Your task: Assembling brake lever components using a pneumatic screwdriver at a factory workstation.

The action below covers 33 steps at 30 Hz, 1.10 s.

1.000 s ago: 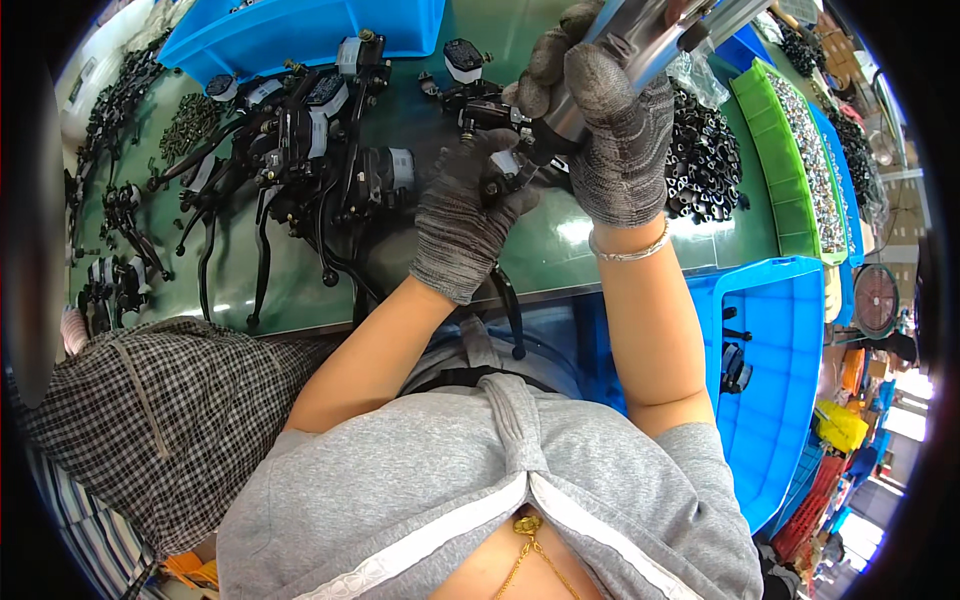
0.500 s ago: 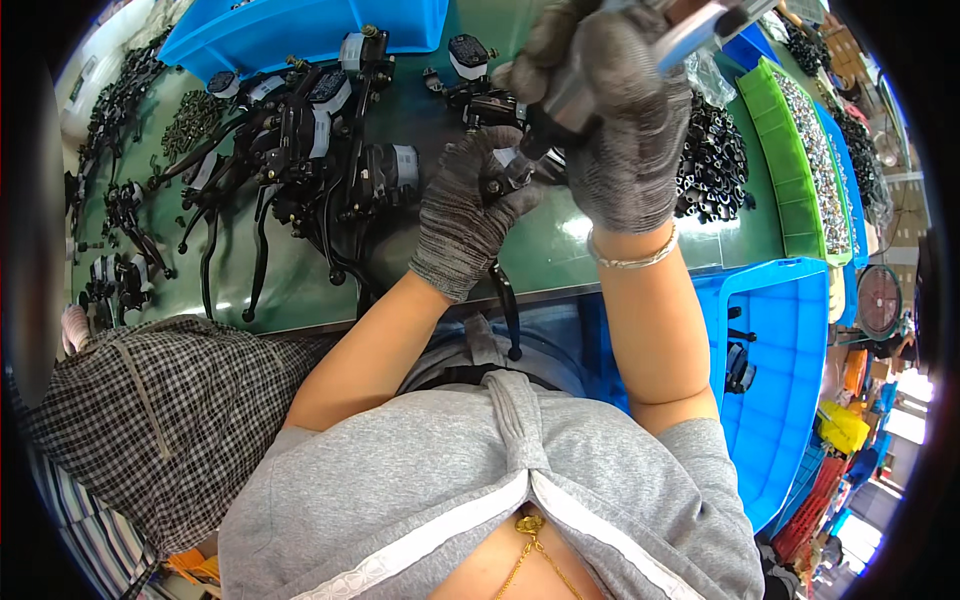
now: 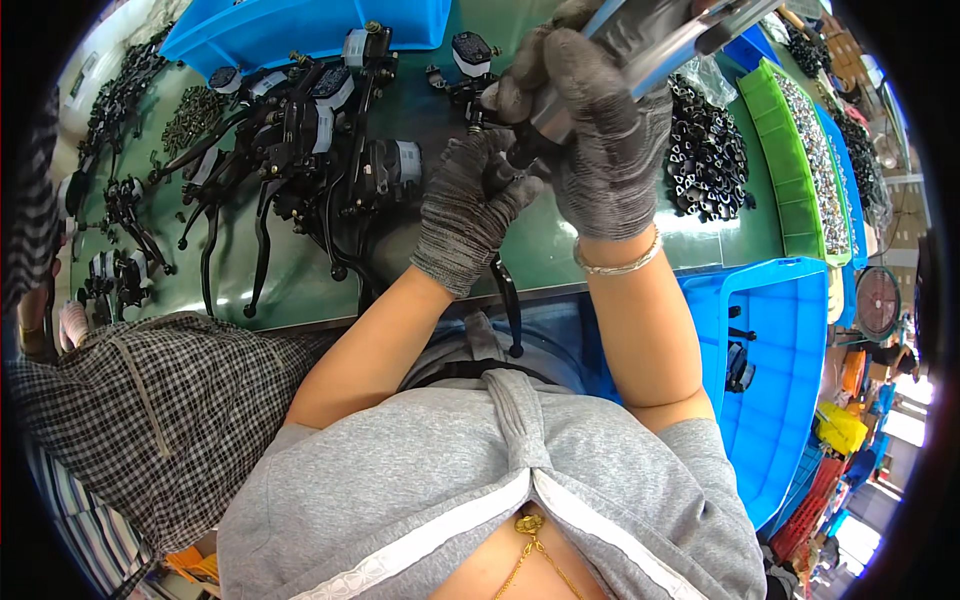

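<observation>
My left hand (image 3: 462, 215), in a grey knit glove, is closed around a black brake lever assembly; its lever (image 3: 510, 315) hangs down past the table edge. In my gloved right hand (image 3: 612, 160) is a silver power screwdriver (image 3: 652, 62), slanting up to the right. Its dark tip (image 3: 522, 152) comes down beside my left thumb, at the part in that hand. My fingers hide the contact point. Just beyond is a white reservoir with a black cap (image 3: 472, 55); whether it belongs to the held assembly I cannot tell.
Several black lever assemblies (image 3: 300, 130) lie piled left on the green table (image 3: 270, 305), near a heap of screws (image 3: 192, 122). Black clamps (image 3: 705, 160) are heaped right. A green bin (image 3: 765, 130) holds small metal parts. Blue bins (image 3: 310, 28) (image 3: 770, 430) stand behind and lower right. A checked-clothed person (image 3: 170, 420) is left.
My right hand and the screwdriver have shifted left and slightly down, the tip closer to my left thumb. My left hand stays nearly still. A dark striped sleeve has appeared at the left edge.
</observation>
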### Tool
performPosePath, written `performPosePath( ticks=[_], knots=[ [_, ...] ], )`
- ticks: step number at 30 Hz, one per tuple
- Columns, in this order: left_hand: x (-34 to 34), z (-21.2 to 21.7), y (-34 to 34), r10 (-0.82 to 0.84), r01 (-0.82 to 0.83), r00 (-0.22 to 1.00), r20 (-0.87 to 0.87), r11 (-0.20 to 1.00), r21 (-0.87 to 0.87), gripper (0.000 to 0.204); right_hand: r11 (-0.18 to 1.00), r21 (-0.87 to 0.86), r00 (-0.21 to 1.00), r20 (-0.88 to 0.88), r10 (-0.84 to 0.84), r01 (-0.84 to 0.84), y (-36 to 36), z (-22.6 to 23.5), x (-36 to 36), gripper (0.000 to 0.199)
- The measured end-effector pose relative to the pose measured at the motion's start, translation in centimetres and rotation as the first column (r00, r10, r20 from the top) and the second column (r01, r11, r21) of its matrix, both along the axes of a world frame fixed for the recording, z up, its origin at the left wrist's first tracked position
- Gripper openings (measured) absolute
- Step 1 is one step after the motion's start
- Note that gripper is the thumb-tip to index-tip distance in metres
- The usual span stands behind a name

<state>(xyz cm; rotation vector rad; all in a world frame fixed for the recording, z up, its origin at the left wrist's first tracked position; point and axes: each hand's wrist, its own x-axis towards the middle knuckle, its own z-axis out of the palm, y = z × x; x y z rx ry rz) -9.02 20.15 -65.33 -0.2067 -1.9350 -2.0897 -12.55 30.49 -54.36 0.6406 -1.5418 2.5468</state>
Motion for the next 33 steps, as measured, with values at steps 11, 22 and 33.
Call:
performPosePath(
  ticks=[11,22,33],
  knots=[
    [-2.4,5.8,-2.0,0.163,-0.236,0.972,-0.172,0.69,-0.684,0.018,0.975,-0.194,0.977,-0.158,-0.142,0.111,4.9,2.5,0.0,0.038],
    [-6.0,6.4,-4.2,0.125,-0.002,0.992,0.005,0.052,-0.999,0.045,0.954,0.105,0.957,-0.107,-0.271,0.282,7.6,1.3,0.5,0.037],
    [-7.5,5.5,-1.0,0.013,0.045,0.999,0.046,0.105,-0.993,0.05,0.844,0.227,0.87,-0.209,-0.446,0.487,7.3,0.4,-1.7,0.03]
  ],
)
